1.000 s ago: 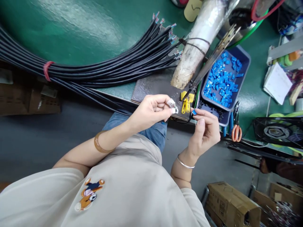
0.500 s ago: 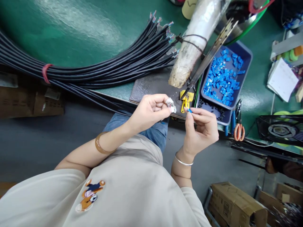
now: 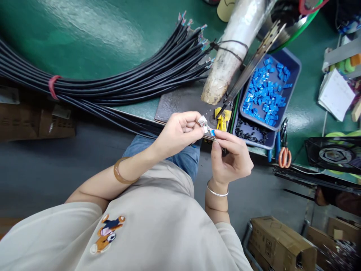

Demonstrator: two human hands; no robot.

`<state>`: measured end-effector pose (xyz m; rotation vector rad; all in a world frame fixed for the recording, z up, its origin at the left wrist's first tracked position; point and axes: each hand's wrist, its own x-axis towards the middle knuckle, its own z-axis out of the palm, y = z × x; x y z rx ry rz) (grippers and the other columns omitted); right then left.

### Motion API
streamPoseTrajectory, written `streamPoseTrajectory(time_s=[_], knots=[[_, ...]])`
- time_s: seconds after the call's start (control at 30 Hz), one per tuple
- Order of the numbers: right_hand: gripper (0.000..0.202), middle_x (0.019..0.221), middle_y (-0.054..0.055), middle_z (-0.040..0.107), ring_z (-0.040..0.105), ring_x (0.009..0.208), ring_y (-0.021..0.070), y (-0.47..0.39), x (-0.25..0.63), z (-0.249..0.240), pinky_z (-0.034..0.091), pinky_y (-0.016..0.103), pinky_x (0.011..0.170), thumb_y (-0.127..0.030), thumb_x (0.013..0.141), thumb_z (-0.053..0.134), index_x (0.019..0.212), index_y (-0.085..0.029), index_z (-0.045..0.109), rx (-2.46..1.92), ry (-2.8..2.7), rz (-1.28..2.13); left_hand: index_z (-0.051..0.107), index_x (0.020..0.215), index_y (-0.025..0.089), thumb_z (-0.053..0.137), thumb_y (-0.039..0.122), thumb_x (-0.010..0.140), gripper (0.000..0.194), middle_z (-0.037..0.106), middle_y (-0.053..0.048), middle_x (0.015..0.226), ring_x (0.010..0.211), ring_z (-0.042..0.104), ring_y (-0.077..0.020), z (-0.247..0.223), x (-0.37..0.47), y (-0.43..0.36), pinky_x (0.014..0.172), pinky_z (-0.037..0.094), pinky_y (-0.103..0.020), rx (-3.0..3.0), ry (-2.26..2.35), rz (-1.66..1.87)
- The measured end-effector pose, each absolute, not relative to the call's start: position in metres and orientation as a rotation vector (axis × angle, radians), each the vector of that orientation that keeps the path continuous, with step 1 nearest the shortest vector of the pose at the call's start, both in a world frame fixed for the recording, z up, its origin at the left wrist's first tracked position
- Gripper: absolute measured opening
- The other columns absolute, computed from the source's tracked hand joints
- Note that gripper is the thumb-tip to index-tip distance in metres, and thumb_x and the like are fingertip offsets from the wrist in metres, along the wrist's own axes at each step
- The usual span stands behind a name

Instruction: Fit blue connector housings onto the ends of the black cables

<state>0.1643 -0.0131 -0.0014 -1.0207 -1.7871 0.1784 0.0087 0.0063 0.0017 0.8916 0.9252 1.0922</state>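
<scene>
Between thumb and fingers my left hand [image 3: 183, 131] pinches a small white connector piece [image 3: 203, 123]. My right hand [image 3: 231, 156] is closed on a small blue piece [image 3: 212, 133], close beside the white one; a thin tool or wire runs down from it past the fingertips. Whether the two pieces touch is too small to tell. Just behind my right fingers, a yellow tool [image 3: 223, 119] lies on the dark mat [image 3: 180, 103].
Black cables [image 3: 113, 88] tied with a red band cross the left. A tray [image 3: 295, 71] of blue pieces stands at right, by another with black bits [image 3: 251, 131]. A wrapped white tube [image 3: 228, 56] slants over the mat. Orange-handled scissors [image 3: 284, 157] hang at the edge.
My right hand has moved left with the blue piece, bringing it close to the white piece. More of the black bits and the yellow tool now shows. My left hand has hardly moved.
</scene>
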Motion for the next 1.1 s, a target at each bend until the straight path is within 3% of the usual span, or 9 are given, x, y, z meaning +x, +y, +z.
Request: streamPoseTrajectory(time_s=[0.27,0.43,0.57,0.7,1.1], knots=[[0.023,0.095,-0.002,0.076,0.073,0.085,0.0162,-0.01,0.166,-0.005,0.062,0.034,0.075,-0.01,0.081,0.071,0.096,-0.027,0.069,-1.045,-1.776,0.021,0.05,0.067,0.016,0.06,0.013,0.074,0.012,0.036,0.007,0.053,0.049,0.027,-0.0031,0.003,0.013,0.007,0.047,0.021,-0.019,0.962,0.938,1.124],[0.008,0.089,0.001,0.071,0.069,0.085,0.0144,-0.004,0.165,-0.002,0.058,0.03,0.07,-0.014,0.087,0.064,0.088,-0.021,0.066,-1.146,-1.615,0.282,0.052,0.065,0.015,0.058,0.011,0.072,0.009,0.036,0.007,0.051,0.047,0.025,-0.0025,0.006,0.014,0.01,0.045,0.018,-0.019,0.968,0.955,1.094],[0.008,0.092,0.001,0.071,0.07,0.085,0.0143,-0.002,0.165,-0.006,0.059,0.031,0.072,-0.013,0.086,0.064,0.088,-0.021,0.064,-1.123,-1.631,0.393,0.054,0.066,0.014,0.059,0.012,0.071,0.008,0.034,0.007,0.051,0.047,0.025,-0.0028,0.007,0.014,0.013,0.045,0.017,-0.02,0.984,0.968,1.073],[0.014,0.093,0.001,0.073,0.071,0.088,0.0149,0.002,0.166,-0.008,0.06,0.034,0.079,-0.007,0.082,0.067,0.086,-0.02,0.064,-1.053,-1.69,0.312,0.053,0.065,0.015,0.061,0.012,0.07,0.01,0.036,0.006,0.052,0.047,0.028,-0.0031,0.006,0.015,0.017,0.045,0.018,-0.02,0.972,0.984,1.095],[0.018,0.093,0.001,0.074,0.071,0.086,0.015,0.011,0.169,-0.005,0.06,0.033,0.078,-0.004,0.08,0.068,0.084,-0.021,0.062,-1.036,-1.81,0.163,0.046,0.061,0.016,0.057,0.007,0.072,0.018,0.031,0.007,0.052,0.048,0.024,-0.0026,0.005,0.016,0.025,0.043,0.017,-0.018,1.045,1.005,1.166]])
